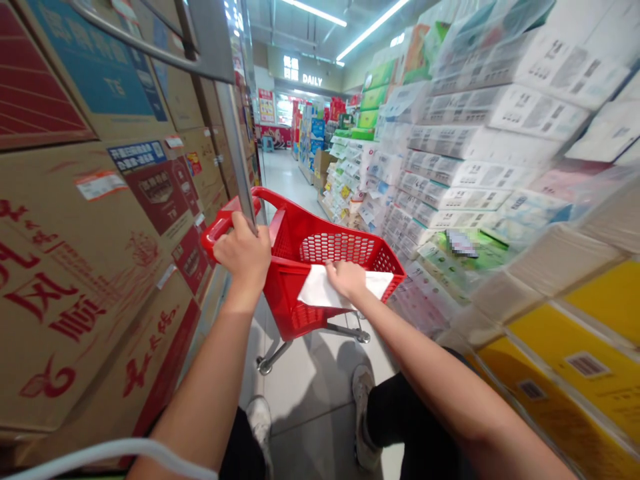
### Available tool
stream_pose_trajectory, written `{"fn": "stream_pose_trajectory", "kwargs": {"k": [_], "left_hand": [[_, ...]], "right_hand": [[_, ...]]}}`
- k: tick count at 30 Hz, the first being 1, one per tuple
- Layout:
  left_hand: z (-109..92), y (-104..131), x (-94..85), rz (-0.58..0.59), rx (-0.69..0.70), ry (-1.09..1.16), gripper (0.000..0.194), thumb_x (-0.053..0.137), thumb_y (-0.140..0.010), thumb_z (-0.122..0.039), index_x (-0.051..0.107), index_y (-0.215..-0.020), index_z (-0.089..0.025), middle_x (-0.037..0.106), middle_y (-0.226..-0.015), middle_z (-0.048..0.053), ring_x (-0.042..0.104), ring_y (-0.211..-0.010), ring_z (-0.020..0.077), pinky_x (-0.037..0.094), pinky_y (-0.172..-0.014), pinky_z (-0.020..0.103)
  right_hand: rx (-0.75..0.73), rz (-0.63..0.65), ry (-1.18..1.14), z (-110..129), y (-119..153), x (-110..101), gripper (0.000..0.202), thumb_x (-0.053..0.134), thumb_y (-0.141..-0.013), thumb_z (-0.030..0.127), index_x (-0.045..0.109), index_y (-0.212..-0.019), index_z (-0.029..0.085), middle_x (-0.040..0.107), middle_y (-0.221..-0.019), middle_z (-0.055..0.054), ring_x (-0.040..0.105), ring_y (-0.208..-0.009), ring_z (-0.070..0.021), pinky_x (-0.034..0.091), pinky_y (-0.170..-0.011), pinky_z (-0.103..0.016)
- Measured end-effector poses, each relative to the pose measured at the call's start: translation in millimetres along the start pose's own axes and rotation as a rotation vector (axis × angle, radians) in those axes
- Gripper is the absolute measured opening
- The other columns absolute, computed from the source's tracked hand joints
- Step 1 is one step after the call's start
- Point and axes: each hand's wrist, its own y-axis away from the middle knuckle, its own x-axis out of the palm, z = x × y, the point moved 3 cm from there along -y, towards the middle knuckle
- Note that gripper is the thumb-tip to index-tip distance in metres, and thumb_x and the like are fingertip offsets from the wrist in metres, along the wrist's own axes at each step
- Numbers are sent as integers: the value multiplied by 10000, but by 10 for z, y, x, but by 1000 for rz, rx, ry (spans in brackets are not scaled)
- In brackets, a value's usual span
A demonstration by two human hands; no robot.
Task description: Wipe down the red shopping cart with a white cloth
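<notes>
A red plastic shopping cart (320, 250) stands in the aisle just ahead of me, tilted a little to the left. My left hand (245, 253) is wrapped around the red handle (219, 230) at the cart's near left corner. My right hand (347, 279) rests on a white sheet of paper (320, 290) lying across the cart's near rim, fingers bent over the paper and rim. My legs and pale shoes show below the cart on the light tiled floor.
Brown cardboard cartons with red print (90, 267) are stacked close on my left behind a grey metal shelf post (235, 140). Packs of tissue paper (465, 153) and yellow boxes (580, 353) line the right. The narrow aisle (287, 177) runs ahead toward a "DAILY" sign.
</notes>
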Motion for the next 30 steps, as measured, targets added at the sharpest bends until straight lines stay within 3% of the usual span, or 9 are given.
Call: {"fn": "stream_pose_trajectory", "kwargs": {"k": [4,7,10,16,18,20,23,28,30], "left_hand": [[58,-12,-35,-4,-2,7,445,402,-886,-406,573,-1185,-123,673,-904,171,650,-919,345,430,-856,448],[144,-63,-62,-13,8,-2,414,406,-890,-392,574,-1162,-130,665,-897,156,649,-909,337,432,-854,438],[213,-122,-63,-16,23,-6,399,420,-890,-390,570,-1153,-131,660,-888,146,649,-901,335,435,-850,433],[211,-132,-29,-9,29,-5,396,432,-885,-399,570,-1151,-139,661,-886,140,652,-902,338,436,-849,436],[163,-98,-16,-4,27,-10,412,423,-888,-402,565,-1169,-135,663,-881,143,653,-905,342,435,-852,441],[98,-56,-2,1,25,-16,439,416,-890,-405,554,-1201,-127,665,-876,150,654,-913,349,434,-855,446],[2,-3,24,8,27,-22,467,402,-895,-401,541,-1237,-114,668,-889,166,655,-939,362,431,-867,456],[-19,8,28,13,19,-32,445,396,-899,-390,552,-1209,-111,675,-909,177,659,-952,360,431,-883,464],[28,-19,10,16,20,-38,447,397,-897,-391,544,-1214,-111,675,-919,174,658,-951,354,435,-886,463]], "right_hand": [[-154,-93,-132,852,77,-14,757,109,-1046,538,765,-1030,161,770,-989,-163,713,-991,-270,478,-860,-339],[-217,-103,-140,947,126,-26,761,110,-1042,567,765,-1008,182,772,-962,-148,714,-979,-269,481,-856,-341],[-172,-37,-88,570,116,16,763,157,-1021,629,767,-982,172,768,-950,-159,710,-984,-269,477,-859,-332],[91,39,111,-656,31,31,729,209,-1018,592,773,-991,131,754,-996,-202,704,-1029,-316,476,-866,-363],[146,78,127,-910,-11,-4,721,226,-1013,579,775,-1017,112,746,-1046,-223,694,-1067,-330,474,-874,-369],[176,105,119,-983,-68,-35,711,231,-1013,553,772,-1056,94,734,-1099,-238,683,-1100,-340,475,-875,-373],[157,105,96,-702,-153,-38,702,217,-1015,536,766,-1096,106,735,-1127,-218,683,-1105,-329,479,-872,-367],[-86,27,-86,388,-164,38,792,123,-1026,585,765,-1068,123,754,-1055,-191,693,-1058,-288,466,-888,-346],[-146,-18,-138,665,-142,54,844,83,-1018,619,766,-1026,125,756,-1023,-191,697,-1025,-288,464,-884,-354]]}}
